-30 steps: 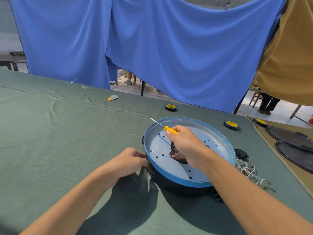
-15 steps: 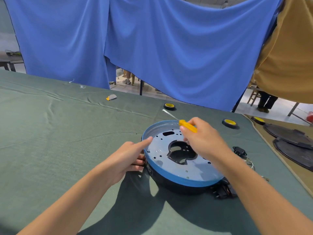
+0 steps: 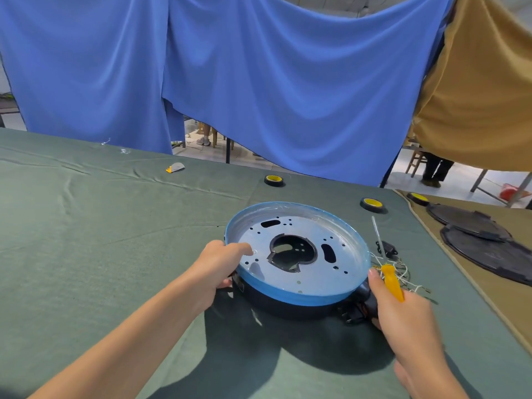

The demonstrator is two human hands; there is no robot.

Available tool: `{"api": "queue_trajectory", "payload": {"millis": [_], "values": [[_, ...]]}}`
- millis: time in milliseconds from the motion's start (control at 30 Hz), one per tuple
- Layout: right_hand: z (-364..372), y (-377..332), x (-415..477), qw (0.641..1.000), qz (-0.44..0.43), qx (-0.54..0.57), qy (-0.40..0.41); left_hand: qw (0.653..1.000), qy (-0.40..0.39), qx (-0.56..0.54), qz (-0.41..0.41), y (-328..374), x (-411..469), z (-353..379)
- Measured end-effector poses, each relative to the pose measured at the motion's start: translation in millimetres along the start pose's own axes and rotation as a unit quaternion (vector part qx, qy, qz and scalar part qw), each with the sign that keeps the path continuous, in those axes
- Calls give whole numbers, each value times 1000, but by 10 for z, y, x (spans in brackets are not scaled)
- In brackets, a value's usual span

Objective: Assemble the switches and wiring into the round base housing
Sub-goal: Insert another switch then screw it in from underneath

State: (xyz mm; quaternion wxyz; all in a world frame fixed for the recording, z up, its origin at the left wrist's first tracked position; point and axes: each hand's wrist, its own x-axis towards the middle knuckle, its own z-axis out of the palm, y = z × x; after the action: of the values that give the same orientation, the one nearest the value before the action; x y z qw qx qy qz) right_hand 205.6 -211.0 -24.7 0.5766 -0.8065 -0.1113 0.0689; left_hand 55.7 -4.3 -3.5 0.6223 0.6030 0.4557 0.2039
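Left grip (image 3: 221,266): clamped on housing's left rim, thumb on top, steadying it, prob.
Right grip (image 3: 403,321): clutching yellow screwdriver (image 3: 393,285), fingers at housing's right wall.
Round base housing (image 3: 316,272): flat on table (image 3: 115,254), twd right edge, open side up.
Wiring (image 3: 404,273): on table just beside right rim, not in yet.

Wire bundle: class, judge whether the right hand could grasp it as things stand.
Probably not cleanly: the wire bundle lies uncovered just beyond the right hand, but that hand grips a screwdriver.
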Motion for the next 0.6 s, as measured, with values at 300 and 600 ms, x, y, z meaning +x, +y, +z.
{"api": "queue_trajectory", "payload": {"millis": [300, 600], "values": [[-26, -79, 30, 999, 6, 24, -39, 993, -9, -97, -60, 201, -119, 71], [-32, -64, 107, 999, 0, 1, -40, 977, -79, -180, -83, 253, -59, -45]]}}
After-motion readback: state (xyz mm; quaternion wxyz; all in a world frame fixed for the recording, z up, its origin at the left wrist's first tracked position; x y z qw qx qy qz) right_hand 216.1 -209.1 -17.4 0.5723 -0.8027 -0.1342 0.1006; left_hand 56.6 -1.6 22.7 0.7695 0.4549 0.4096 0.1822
